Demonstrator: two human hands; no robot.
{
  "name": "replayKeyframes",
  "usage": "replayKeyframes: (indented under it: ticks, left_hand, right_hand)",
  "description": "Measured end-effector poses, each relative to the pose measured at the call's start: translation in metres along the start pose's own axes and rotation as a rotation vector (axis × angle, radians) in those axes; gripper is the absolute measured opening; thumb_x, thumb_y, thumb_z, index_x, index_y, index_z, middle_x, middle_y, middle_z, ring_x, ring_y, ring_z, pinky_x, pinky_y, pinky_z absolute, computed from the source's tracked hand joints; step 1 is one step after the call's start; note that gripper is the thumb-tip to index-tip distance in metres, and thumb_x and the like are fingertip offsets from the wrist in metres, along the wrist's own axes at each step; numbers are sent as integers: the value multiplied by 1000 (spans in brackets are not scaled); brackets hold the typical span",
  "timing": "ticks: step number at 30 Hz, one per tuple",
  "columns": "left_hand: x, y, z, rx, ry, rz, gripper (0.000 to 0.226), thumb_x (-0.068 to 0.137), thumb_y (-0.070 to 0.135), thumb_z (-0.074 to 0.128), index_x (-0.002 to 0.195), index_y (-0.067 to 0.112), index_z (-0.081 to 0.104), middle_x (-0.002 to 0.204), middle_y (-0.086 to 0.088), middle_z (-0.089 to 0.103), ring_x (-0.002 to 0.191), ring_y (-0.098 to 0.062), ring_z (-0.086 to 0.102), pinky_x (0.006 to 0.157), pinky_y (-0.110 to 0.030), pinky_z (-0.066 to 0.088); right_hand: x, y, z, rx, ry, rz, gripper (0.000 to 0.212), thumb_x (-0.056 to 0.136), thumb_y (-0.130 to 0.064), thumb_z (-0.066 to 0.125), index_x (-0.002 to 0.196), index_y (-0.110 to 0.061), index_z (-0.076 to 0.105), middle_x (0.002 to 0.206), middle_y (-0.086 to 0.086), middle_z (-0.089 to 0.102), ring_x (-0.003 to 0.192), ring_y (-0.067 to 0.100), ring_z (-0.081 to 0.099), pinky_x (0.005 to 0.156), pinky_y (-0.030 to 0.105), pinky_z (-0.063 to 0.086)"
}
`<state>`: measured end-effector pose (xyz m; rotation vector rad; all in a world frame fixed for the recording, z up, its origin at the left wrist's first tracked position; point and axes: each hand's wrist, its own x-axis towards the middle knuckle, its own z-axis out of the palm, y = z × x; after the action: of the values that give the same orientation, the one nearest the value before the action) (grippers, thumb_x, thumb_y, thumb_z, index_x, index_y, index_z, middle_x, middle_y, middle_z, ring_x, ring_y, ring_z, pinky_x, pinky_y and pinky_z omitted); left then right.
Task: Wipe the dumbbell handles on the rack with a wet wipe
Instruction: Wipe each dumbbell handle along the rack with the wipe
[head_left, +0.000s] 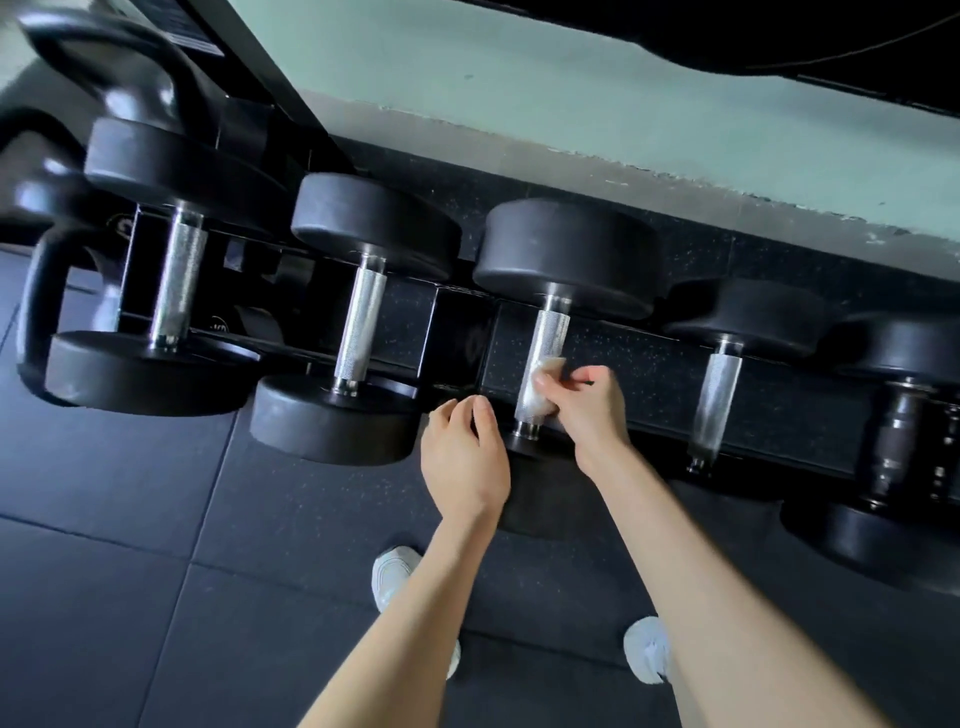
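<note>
Nearest are two pale shoes (392, 574) on the dark floor mats (156, 597), and two bare forearms reach up from the bottom edge. The left hand (465, 460) sits over the near end of the middle dumbbell (569, 249). Its fingers are loosely bent with the thumb apart and hold nothing; whether it touches the weight cannot be told. The right hand (589, 410) pinches one crumpled wet wipe (549, 370) against that dumbbell's metal handle (551, 332). The thumb lies on top of the wipe and the fingers curl round it from the right, on the handle's lower half. Five dumbbells lie side by side on the black rack (457, 338), four with bright handles and the rightmost one (898, 441) with a dark handle. At least two kettlebells (119, 67) stand at the far left, and a pale green wall (519, 78) lies beyond.
</note>
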<state>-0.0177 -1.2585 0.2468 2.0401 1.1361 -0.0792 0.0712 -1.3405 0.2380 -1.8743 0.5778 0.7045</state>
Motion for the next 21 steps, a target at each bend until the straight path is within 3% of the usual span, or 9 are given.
replayKeyframes:
  ticks: [2,4,6,11,15,18,21]
  left_hand:
    - [-4,0,2,-1,31,43,52,95,40,23,102,12,66,122,-4,60,118,-25,51,97,-37,40]
    - [-6,0,3,1,40,84,61,93,44,16,120,13,61,132,-6,54,129,-26,44,108,-40,33]
    - [-6,1,4,0,42,99,66,91,46,13,131,12,53,138,-6,51,135,-25,37,115,-41,24]
    - [-6,0,3,-5,4,69,57,93,38,21,137,14,47,138,-1,52,135,-18,36,109,-26,24]
    - [-4,1,3,1,4,88,54,93,35,23,133,14,52,129,0,58,122,-16,47,100,-21,29]
    - [-3,0,3,7,7,93,54,93,35,22,133,14,52,129,0,57,123,-16,47,102,-26,33]
    - [-3,0,3,4,10,89,55,93,35,21,134,14,52,130,0,57,123,-15,47,103,-27,34]
  right_hand:
    - [2,0,4,-80,2,15,35,78,-33,74,95,-7,59,94,4,62,86,19,60,79,42,55]
    - [3,-2,6,-123,-20,-21,36,84,-30,68,66,-3,52,69,3,51,68,18,47,61,34,44]
    - [5,-3,7,-141,3,-59,44,86,-26,66,56,-6,41,59,2,39,63,17,37,57,31,34]
    - [9,-7,12,-197,124,-184,47,90,-23,61,52,-8,37,53,-2,36,57,14,32,53,28,27]
    - [13,-16,21,-243,252,-270,40,92,-22,55,56,-11,43,57,-4,48,63,16,43,56,22,27]
    - [18,-26,29,-270,333,-309,30,93,-23,54,74,-1,60,80,13,67,71,20,49,64,23,31]
    - [26,-37,31,-281,380,-321,30,92,-23,54,80,3,64,87,17,68,75,24,51,65,24,29]
